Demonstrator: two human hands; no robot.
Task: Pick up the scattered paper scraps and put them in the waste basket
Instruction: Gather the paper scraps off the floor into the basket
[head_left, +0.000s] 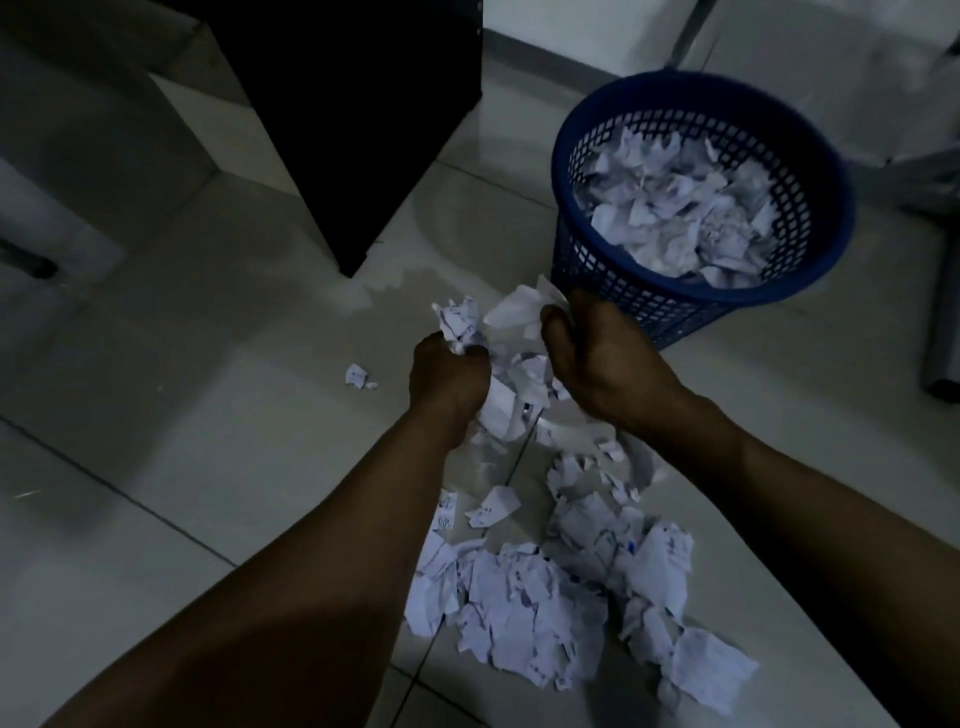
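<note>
Head view, nearest first: a heap of torn paper scraps (571, 597) lies on the tiled floor (208, 415) between the two forearms. Above it, the left hand (449, 382) and right hand (602, 364) are both clenched on a bunch of scraps (514, 358) held between them, fingers curled tight around the paper. One stray scrap (357, 375) sits left of the hands. Beyond the right hand stands the blue waste basket (623, 291), holding crumpled paper, beside a dark cabinet (363, 130).

Head camera looks steeply down (wide-angle, close) at tiled floor (218, 364).
</note>
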